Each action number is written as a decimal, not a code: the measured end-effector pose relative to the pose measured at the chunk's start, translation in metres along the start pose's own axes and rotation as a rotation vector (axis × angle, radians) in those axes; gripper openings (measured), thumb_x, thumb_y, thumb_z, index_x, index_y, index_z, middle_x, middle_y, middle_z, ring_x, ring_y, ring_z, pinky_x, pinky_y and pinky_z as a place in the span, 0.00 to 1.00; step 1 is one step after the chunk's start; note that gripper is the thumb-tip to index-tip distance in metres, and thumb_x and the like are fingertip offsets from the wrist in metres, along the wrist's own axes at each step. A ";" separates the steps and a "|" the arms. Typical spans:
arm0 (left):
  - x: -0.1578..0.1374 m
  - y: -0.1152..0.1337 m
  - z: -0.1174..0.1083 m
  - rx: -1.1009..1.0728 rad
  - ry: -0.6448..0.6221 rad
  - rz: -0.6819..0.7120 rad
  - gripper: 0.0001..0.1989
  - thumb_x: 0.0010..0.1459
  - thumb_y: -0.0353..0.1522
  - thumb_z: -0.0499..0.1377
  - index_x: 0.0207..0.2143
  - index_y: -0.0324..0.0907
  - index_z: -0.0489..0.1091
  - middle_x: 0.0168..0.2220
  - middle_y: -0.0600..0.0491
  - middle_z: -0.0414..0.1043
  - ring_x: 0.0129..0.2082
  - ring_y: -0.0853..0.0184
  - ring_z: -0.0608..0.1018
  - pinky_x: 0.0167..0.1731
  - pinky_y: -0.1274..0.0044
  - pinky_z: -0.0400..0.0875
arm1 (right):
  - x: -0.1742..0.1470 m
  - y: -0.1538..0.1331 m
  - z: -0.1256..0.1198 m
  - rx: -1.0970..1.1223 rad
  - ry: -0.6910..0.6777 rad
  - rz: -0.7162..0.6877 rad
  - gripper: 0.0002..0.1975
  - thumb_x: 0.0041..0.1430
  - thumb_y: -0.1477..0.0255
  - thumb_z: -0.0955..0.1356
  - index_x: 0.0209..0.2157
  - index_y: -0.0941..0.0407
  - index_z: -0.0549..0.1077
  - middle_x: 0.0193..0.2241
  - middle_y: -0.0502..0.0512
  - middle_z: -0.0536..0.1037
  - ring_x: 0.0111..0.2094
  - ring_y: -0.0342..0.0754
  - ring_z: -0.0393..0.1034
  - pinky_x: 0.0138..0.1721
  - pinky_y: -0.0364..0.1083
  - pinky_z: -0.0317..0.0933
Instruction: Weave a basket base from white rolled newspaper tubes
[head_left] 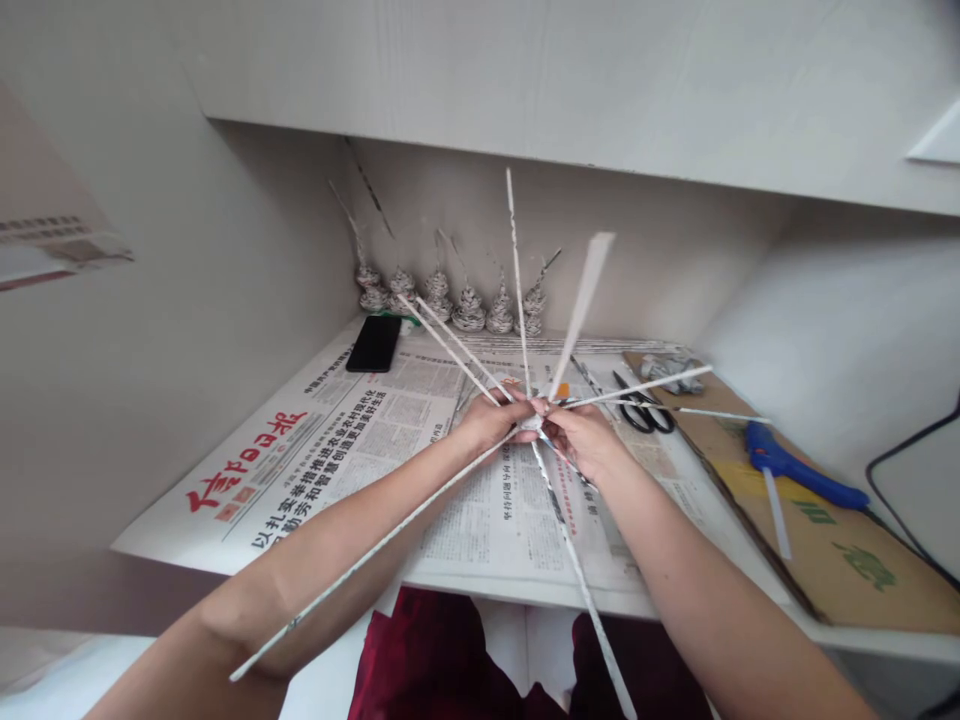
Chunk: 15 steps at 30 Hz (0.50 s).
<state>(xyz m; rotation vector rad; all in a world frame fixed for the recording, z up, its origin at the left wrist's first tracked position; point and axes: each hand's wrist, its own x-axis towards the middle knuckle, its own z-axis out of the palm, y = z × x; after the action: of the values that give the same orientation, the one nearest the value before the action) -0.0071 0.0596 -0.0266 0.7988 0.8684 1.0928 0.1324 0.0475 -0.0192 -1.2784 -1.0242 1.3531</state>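
Several thin rolled-paper sticks fan out in all directions from one crossing point, held above the newspaper. My left hand pinches them from the left side of that crossing. From the right, my right hand grips close to the same point, its fingertips nearly meeting the left ones. One long stick slants down along my left forearm, and another runs down toward my lap. A wider, blurred strip rises up and right from the crossing. The crossing itself is mostly covered by my fingers.
Newspaper covers the table. Small gourd-shaped woven paper pieces line the back wall beside a black phone. Spare paper sticks lie behind. Black scissors, cardboard and a blue glue gun are on the right; a shelf overhangs.
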 end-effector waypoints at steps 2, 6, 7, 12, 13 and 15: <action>-0.001 0.002 0.000 0.008 -0.015 -0.030 0.09 0.45 0.24 0.66 0.30 0.38 0.69 0.28 0.54 0.72 0.26 0.70 0.76 0.23 0.79 0.75 | 0.001 -0.001 -0.002 -0.004 0.010 -0.003 0.17 0.32 0.64 0.80 0.22 0.58 0.73 0.15 0.48 0.70 0.16 0.39 0.60 0.13 0.40 0.47; -0.003 0.012 -0.006 -0.016 -0.134 -0.118 0.15 0.43 0.21 0.64 0.36 0.40 0.70 0.29 0.53 0.73 0.26 0.67 0.77 0.25 0.75 0.77 | 0.003 -0.006 -0.010 -0.012 0.004 -0.018 0.15 0.34 0.66 0.79 0.23 0.58 0.75 0.17 0.51 0.73 0.17 0.41 0.64 0.13 0.41 0.48; -0.004 0.016 -0.008 -0.016 -0.171 -0.119 0.19 0.42 0.20 0.63 0.39 0.40 0.70 0.29 0.52 0.74 0.26 0.66 0.78 0.26 0.74 0.77 | 0.003 -0.008 -0.012 -0.014 0.010 -0.022 0.15 0.34 0.67 0.79 0.23 0.58 0.75 0.17 0.51 0.73 0.18 0.42 0.64 0.14 0.41 0.48; -0.006 0.033 -0.023 0.084 -0.440 -0.019 0.31 0.41 0.18 0.63 0.51 0.42 0.70 0.42 0.46 0.77 0.38 0.64 0.81 0.39 0.74 0.76 | 0.008 -0.012 -0.027 -0.010 -0.035 -0.006 0.14 0.32 0.69 0.80 0.21 0.58 0.74 0.16 0.49 0.72 0.17 0.39 0.61 0.14 0.40 0.48; -0.005 0.034 -0.026 0.125 -0.488 -0.013 0.31 0.43 0.20 0.65 0.52 0.43 0.70 0.44 0.46 0.77 0.39 0.63 0.81 0.40 0.74 0.76 | 0.009 -0.013 -0.030 -0.014 -0.081 -0.007 0.14 0.33 0.69 0.79 0.21 0.58 0.74 0.17 0.49 0.72 0.17 0.39 0.61 0.14 0.40 0.48; 0.000 0.034 -0.029 0.170 -0.473 0.011 0.27 0.48 0.25 0.66 0.52 0.42 0.70 0.41 0.45 0.78 0.36 0.63 0.81 0.36 0.74 0.77 | 0.009 -0.014 -0.035 -0.033 -0.165 -0.003 0.13 0.35 0.69 0.79 0.22 0.59 0.75 0.18 0.49 0.72 0.17 0.38 0.61 0.15 0.39 0.49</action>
<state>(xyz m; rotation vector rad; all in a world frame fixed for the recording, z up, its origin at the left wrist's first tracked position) -0.0465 0.0721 -0.0094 1.1480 0.5587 0.7953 0.1685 0.0574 -0.0107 -1.2043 -1.1655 1.4635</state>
